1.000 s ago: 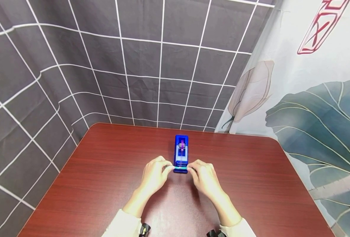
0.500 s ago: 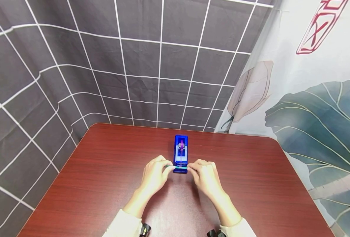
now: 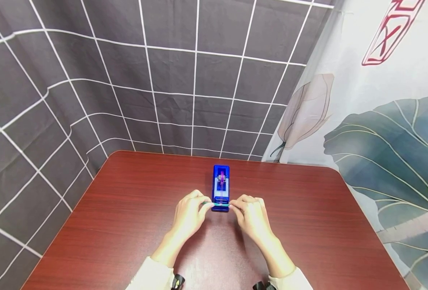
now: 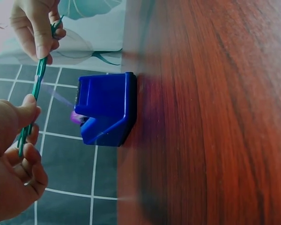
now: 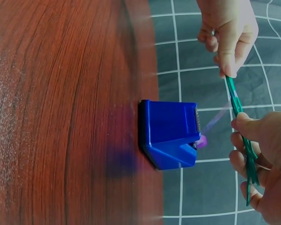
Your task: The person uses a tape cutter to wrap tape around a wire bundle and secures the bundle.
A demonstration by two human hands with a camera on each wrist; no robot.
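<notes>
A blue tape dispenser point(image 3: 221, 187) with a purple roll stands on the table. Above its front end, a thin bundle of green strands point(image 4: 36, 89) is stretched between both hands. The left hand point(image 3: 189, 213) pinches one end between thumb and fingers; the right hand point(image 3: 252, 215) pinches the other. In the right wrist view a strip of clear purplish tape point(image 5: 216, 119) runs from the dispenser point(image 5: 171, 133) up to the middle of the bundle point(image 5: 235, 101). Whether the tape wraps around the strands cannot be told.
The reddish-brown wooden table point(image 3: 134, 181) extends around the dispenser. Behind it and at the left hangs a dark grey curtain point(image 3: 170, 72) with white grid lines; a white curtain with leaf prints point(image 3: 384, 137) hangs at the right.
Both hands keep their pinch on the strands and have hardly moved. The whole head view has shifted very slightly.
</notes>
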